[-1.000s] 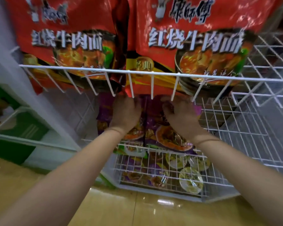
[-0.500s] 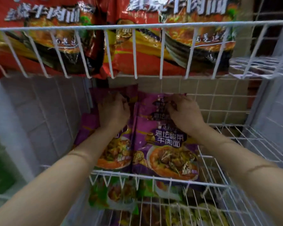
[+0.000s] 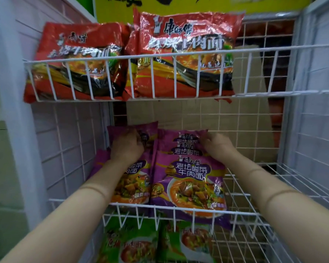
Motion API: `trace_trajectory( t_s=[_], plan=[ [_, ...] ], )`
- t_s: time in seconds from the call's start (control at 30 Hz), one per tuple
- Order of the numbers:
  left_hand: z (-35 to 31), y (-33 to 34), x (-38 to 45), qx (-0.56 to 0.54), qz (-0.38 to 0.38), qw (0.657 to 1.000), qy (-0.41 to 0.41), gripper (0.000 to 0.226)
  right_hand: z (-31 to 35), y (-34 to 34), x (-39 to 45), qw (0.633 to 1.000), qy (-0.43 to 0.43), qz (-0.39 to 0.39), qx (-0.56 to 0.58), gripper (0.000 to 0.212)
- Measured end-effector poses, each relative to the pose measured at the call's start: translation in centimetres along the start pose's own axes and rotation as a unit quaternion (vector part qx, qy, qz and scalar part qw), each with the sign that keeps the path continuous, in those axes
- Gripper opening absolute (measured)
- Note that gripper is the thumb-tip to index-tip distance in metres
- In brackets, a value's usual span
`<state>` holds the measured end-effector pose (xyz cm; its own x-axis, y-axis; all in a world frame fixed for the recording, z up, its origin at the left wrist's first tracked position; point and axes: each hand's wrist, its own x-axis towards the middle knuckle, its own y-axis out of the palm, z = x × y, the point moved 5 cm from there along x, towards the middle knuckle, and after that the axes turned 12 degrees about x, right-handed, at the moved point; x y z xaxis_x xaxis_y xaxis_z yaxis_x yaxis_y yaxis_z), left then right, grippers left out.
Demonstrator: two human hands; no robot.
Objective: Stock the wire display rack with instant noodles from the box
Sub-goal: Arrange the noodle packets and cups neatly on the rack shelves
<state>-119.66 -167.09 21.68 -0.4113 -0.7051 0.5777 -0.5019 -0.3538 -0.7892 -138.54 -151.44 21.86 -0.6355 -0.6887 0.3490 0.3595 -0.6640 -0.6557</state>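
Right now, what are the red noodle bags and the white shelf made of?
Red noodle bags: probably thin plastic film, glossy; they crinkle and glint. White shelf: looks like metal wire with a smooth white coating, though the coating hides the core.

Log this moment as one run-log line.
step: arranging purple noodle packs | shelf: middle | left hand: on left stack | right hand: on right stack

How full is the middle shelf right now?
Partly full: purple noodle packs fill the left and centre of the middle shelf; its right side shows bare wire.
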Motion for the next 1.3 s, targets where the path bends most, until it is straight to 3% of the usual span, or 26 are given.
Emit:
trace_trajectory(
  t_s=[0.1, 0.3, 0.4, 0.5, 0.6, 0.73, 0.83, 0.93, 1.03, 1.13, 1.3],
  plan=[
    [-0.3, 0.3, 0.0, -0.02, 0.025, 0.999, 0.011, 0.027, -0.7, 0.6, -0.1, 0.998, 0.032, 0.049, 0.032, 0.037],
    [-1.7, 1.7, -0.2, -0.079, 0.109, 0.987, 0.086, 0.027, -1.2, 0.8, 0.6, 0.984, 0.076, 0.067, 0.145, 0.034],
    [-1.8, 1.8, 1.1, -0.064, 0.098, 0.99, 0.084, 0.024, -0.5, 1.0, 1.7, 0.98, 0.083, 0.08, 0.16, 0.03],
    [-1.5, 1.2, 3.2, -0.017, 0.072, 0.994, 0.077, 0.039, -1.1, 1.2, 3.6, 0.983, 0.097, 0.008, 0.153, 0.03],
    [-0.2, 1.4, 4.6, 0.051, 0.032, 0.996, 0.062, 0.064, -2.2, 2.0, 4.7, 0.992, 0.083, -0.025, 0.089, 0.009],
    [0.4, 2.8, 5.0, 0.071, 0.054, 0.994, 0.059, 0.06, -3.0, 2.2, 4.8, 0.982, 0.078, 0.016, 0.171, 0.01],
    [0.1, 2.3, 5.8, 0.071, 0.076, 0.991, 0.089, 0.054, -2.2, 0.7, 4.3, 0.997, 0.044, -0.049, 0.035, 0.026],
    [0.7, 2.3, 7.0, 0.069, 0.083, 0.988, 0.108, 0.051, -1.8, -0.3, 3.7, 0.992, 0.004, -0.114, 0.06, 0.02],
    [1.4, 2.5, 6.5, 0.031, 0.038, 0.995, 0.088, 0.048, -1.9, -0.7, 3.0, 0.984, -0.007, -0.15, 0.099, 0.018],
    [1.2, 2.5, 6.2, -0.02, 0.022, 0.998, 0.063, 0.054, -1.9, -1.0, 2.3, 0.975, 0.01, -0.169, 0.143, 0.009],
    [0.6, 2.8, 6.2, -0.016, 0.049, 0.997, 0.055, 0.074, -1.7, -1.8, 1.6, 0.975, 0.023, -0.192, 0.111, 0.008]
  ],
)
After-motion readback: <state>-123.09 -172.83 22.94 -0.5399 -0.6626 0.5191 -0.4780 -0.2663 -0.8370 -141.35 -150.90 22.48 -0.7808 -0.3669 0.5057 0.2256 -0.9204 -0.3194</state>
